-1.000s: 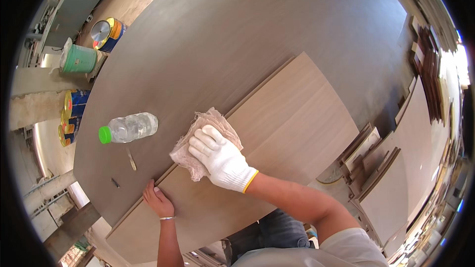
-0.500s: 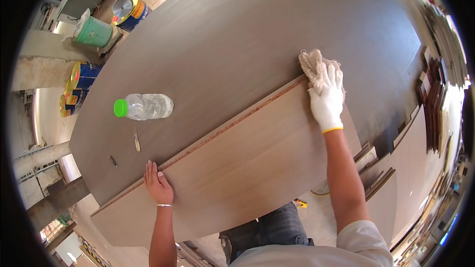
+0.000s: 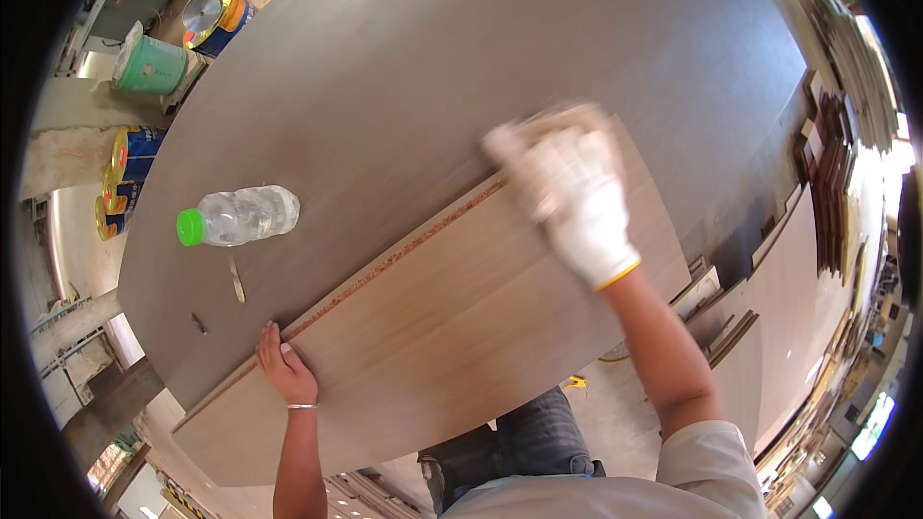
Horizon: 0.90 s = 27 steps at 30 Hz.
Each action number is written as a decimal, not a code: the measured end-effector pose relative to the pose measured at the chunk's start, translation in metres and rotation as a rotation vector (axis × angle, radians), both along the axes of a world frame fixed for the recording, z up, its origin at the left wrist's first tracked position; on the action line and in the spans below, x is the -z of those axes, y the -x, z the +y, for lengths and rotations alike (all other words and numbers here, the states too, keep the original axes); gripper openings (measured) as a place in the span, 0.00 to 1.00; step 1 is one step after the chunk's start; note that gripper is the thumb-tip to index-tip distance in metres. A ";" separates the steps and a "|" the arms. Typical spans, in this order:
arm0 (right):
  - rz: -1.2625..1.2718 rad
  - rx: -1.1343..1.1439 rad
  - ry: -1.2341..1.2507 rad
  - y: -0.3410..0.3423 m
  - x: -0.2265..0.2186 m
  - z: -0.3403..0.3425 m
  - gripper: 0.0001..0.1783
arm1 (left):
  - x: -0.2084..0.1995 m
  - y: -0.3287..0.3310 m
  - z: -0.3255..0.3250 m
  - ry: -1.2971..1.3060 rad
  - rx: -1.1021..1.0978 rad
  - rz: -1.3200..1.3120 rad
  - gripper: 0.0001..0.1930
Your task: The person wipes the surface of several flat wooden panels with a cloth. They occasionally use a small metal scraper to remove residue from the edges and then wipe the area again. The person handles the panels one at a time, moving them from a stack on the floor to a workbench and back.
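Note:
A wood-grain particle board panel (image 3: 433, 346) lies at a slant over the near edge of a large grey-brown sheet (image 3: 423, 67), its rough chipboard edge facing away from me. Bare and lying flat, my left hand (image 3: 288, 371) rests on the panel's left part with fingertips at that edge. My right hand (image 3: 585, 211), in a white knitted glove with a yellow cuff, is closed on a beige rag (image 3: 514, 142). Hand and rag are blurred by motion over the far edge of the panel, right of its middle.
On the sheet lie a clear plastic bottle (image 3: 245, 215) with a green cap, a thin flat strip (image 3: 236, 281) and a small dark piece (image 3: 198, 323). Paint tins (image 3: 219, 21) and a green bucket (image 3: 152, 65) stand at the left. Stacked board offcuts (image 3: 835, 192) line the right.
My right hand has swept left and slightly nearer along the panel's far edge with the rag. My left hand stays flat at the same spot on the panel. The view has shifted slightly.

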State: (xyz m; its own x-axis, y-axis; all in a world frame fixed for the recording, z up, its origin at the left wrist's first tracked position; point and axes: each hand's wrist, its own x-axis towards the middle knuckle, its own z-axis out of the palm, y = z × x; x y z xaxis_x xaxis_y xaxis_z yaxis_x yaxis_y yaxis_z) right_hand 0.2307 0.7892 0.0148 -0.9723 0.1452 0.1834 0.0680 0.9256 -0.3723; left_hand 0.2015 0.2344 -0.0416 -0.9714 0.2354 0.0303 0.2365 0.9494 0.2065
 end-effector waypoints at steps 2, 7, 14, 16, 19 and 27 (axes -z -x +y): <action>0.068 0.226 -0.106 -0.002 0.006 0.035 0.26 | 0.000 0.000 0.005 0.012 0.007 0.013 0.23; 0.069 0.018 0.126 0.004 0.002 -0.054 0.21 | 0.001 0.003 -0.001 -0.021 0.023 0.003 0.21; 0.084 -0.133 0.186 -0.068 -0.006 -0.110 0.23 | 0.009 0.086 -0.067 -0.001 -0.343 0.218 0.24; -0.048 -0.017 0.015 -0.110 0.012 -0.089 0.26 | 0.013 0.119 -0.079 -0.063 -0.406 0.103 0.21; -0.208 0.169 -0.116 -0.166 0.031 -0.061 0.32 | 0.024 0.133 -0.076 -0.142 -0.437 0.022 0.18; -0.225 0.428 -0.091 -0.201 0.032 -0.070 0.34 | 0.038 0.154 -0.081 -0.083 -0.153 -0.069 0.08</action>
State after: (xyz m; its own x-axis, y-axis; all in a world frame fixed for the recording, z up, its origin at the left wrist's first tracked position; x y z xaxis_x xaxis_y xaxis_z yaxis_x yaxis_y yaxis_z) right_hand 0.4316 0.7187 -0.0172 -0.8459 0.5333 0.0062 0.5186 0.8253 -0.2235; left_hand 0.0478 0.1534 -0.0797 -0.9962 0.0838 -0.0246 0.0728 0.9524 0.2960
